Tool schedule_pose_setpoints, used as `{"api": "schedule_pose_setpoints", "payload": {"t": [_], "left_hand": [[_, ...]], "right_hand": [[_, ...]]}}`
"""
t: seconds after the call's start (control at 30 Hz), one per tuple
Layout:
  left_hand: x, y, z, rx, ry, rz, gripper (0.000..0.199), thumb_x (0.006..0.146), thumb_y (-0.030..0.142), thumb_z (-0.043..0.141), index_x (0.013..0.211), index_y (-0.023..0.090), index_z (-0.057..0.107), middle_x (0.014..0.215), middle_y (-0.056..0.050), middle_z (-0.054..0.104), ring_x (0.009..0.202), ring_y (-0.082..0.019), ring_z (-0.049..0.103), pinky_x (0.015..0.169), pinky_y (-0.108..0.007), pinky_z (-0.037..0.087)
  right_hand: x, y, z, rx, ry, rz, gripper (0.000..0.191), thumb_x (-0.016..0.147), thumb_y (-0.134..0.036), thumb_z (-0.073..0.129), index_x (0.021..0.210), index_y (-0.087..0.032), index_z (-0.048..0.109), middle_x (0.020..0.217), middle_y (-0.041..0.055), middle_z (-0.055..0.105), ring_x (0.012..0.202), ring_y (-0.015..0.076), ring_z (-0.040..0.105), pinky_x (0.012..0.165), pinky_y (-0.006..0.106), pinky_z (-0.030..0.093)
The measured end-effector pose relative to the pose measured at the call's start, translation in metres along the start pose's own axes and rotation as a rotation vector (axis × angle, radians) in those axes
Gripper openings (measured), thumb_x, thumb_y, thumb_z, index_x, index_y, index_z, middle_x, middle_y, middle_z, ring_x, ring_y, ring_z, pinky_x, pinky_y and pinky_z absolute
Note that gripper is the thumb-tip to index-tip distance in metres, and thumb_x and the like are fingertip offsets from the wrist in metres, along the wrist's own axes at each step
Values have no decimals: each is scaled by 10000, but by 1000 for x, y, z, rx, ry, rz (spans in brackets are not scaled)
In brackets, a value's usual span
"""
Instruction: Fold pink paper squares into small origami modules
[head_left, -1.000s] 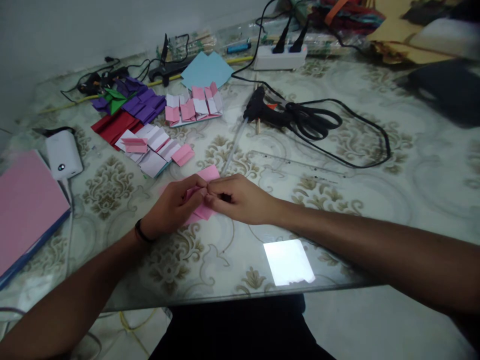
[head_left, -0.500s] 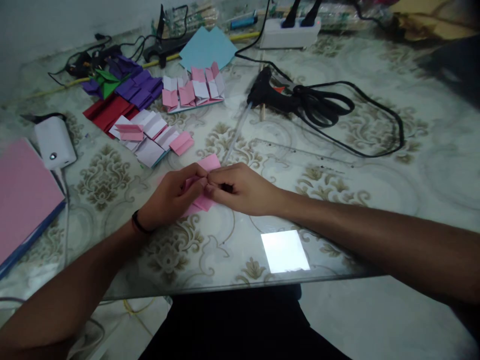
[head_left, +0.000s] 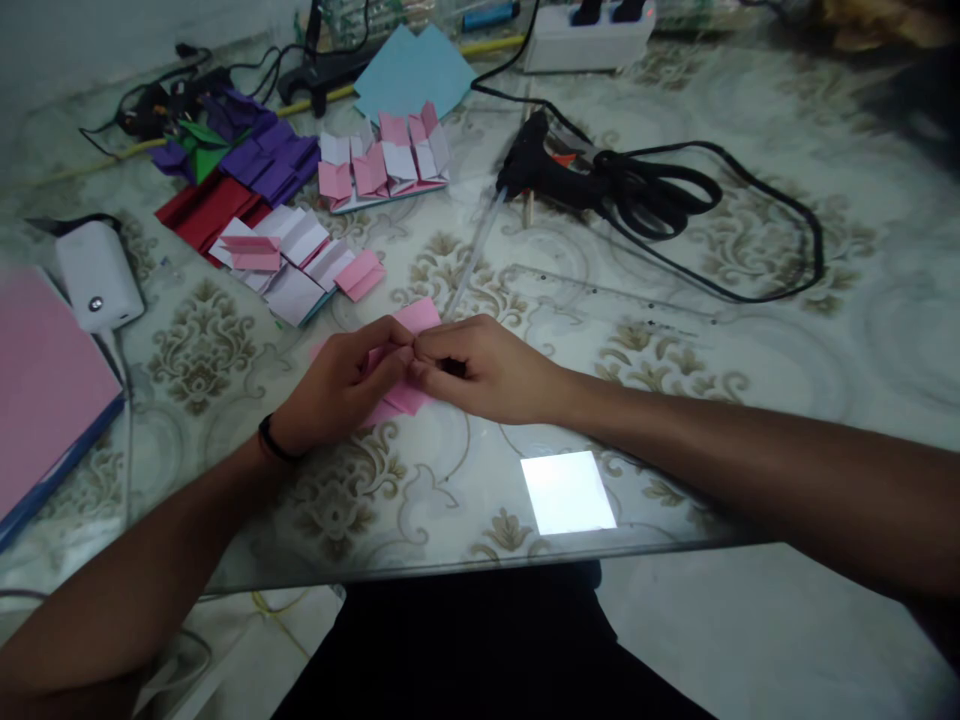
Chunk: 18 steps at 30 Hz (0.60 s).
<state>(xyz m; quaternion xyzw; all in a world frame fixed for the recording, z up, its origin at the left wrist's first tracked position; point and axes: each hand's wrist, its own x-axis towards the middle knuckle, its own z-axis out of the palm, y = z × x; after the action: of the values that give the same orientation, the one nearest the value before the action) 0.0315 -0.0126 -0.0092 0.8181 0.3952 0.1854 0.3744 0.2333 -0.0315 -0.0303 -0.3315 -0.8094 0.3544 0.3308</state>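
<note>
Pink folded paper (head_left: 418, 315) lies on the table in front of me, partly covered by my fingers. My left hand (head_left: 349, 375), with a dark band at the wrist, is closed on it, thumb and forefinger pinched together. Touching those fingertips, my right hand (head_left: 487, 370) also pinches at the paper's edge; what exactly sits between its fingers is hidden. Just beyond are white and pink folded paper pieces (head_left: 296, 290). Another white and pink set (head_left: 386, 160) stands behind them.
Red (head_left: 202, 215), purple (head_left: 270, 160) and green (head_left: 202, 150) folded papers lie at the back left, near light blue sheets (head_left: 412, 75). A black glue gun (head_left: 555, 175) with looped cord, a clear ruler (head_left: 615, 292) and a white power strip (head_left: 589, 45) are beyond. Pink sheets (head_left: 52, 390) lie left.
The whole view has shifted slightly, so the things on the table appear a little higher. Both hands keep the same pinch on the pink paper.
</note>
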Motion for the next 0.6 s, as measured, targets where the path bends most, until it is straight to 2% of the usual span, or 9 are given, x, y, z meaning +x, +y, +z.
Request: {"api": "schedule_pose_setpoints", "payload": {"t": [0.6], "left_hand": [[-1,0,0,20,17,13,198,960,314,502,902,168,623,769,16,608,711,-134,543,656,-258,417]], "right_hand": [[0,1,1,-16,3,-2,310,915,-204,507,625,-184,399,579,-51,389,551,84,372,563,238,281]]}}
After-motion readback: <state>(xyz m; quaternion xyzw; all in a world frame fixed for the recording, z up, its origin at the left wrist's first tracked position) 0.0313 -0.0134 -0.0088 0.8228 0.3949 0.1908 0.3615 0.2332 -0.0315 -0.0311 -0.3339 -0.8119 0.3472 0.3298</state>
